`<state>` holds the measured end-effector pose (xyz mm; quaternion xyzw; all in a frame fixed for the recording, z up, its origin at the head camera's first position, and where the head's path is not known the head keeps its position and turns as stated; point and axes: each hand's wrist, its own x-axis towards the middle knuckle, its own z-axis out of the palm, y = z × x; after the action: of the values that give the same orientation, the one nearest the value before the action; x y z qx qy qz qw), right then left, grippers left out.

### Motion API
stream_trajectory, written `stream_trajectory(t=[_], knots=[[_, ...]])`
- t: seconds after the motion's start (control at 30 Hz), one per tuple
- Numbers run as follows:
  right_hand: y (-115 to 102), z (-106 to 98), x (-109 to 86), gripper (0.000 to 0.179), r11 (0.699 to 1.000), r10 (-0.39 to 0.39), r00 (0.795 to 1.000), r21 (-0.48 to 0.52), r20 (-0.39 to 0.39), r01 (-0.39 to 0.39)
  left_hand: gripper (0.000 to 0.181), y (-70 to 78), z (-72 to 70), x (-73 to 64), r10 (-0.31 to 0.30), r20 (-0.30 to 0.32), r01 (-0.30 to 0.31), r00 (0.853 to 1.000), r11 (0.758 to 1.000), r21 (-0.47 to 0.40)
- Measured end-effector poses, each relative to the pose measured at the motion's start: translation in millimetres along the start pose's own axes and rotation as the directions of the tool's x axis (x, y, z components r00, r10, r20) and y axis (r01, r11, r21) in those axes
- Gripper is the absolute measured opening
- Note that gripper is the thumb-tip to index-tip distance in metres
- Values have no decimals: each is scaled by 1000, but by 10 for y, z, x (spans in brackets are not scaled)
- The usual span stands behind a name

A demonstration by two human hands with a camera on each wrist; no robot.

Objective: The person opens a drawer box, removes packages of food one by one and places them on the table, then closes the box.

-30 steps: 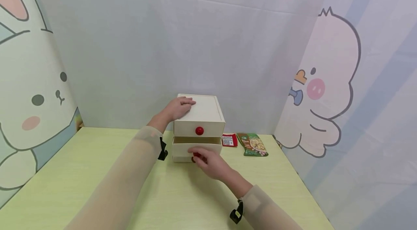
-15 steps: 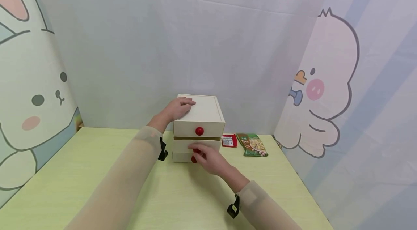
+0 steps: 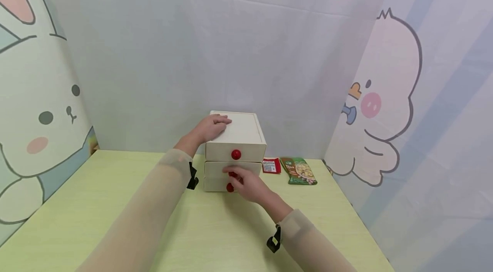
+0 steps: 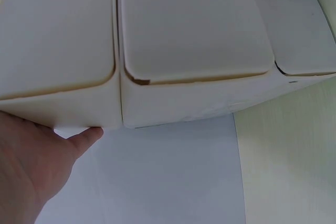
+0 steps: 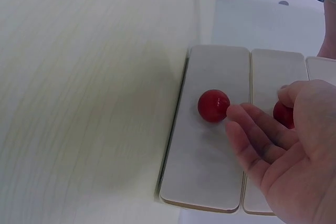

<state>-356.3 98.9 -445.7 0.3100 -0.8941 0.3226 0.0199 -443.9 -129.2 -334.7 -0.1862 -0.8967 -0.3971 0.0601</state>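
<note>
A small white cabinet with stacked drawers stands on the table at the back wall. My left hand rests on its top with fingers laid over the left edge; the left wrist view shows the thumb against the side. At the middle drawer, my right hand holds the red knob between thumb and fingers, partly hiding it. That drawer's front lies flush with the cabinet. Below it is the bottom drawer's red knob, close to my fingertips. The top drawer's red knob is untouched.
To the cabinet's right lie a small red packet with a white label and a green food packet. The pale green table meets grey cloth walls with cartoon figures on both sides.
The middle drawer has slid in from partly pulled out to flush, with my right hand moving forward along with it. My left hand has stayed on the cabinet top.
</note>
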Motion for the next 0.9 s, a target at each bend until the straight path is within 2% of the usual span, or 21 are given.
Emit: stream_trajectory(t=[0.5,0.73,0.9], knots=[[-19,-46,17,31,999,44,998,2,35,-44,50,1,-7,26,-4,4,4,1000,1000,8],[-65,-103,-55,40,996,53,989,66,139,-63,50,22,-10,22,-7,3,7,1000,1000,-8],[-69,-112,-116,41,997,54,974,33,221,-63,50,16,-5,19,-13,4,13,1000,1000,5]])
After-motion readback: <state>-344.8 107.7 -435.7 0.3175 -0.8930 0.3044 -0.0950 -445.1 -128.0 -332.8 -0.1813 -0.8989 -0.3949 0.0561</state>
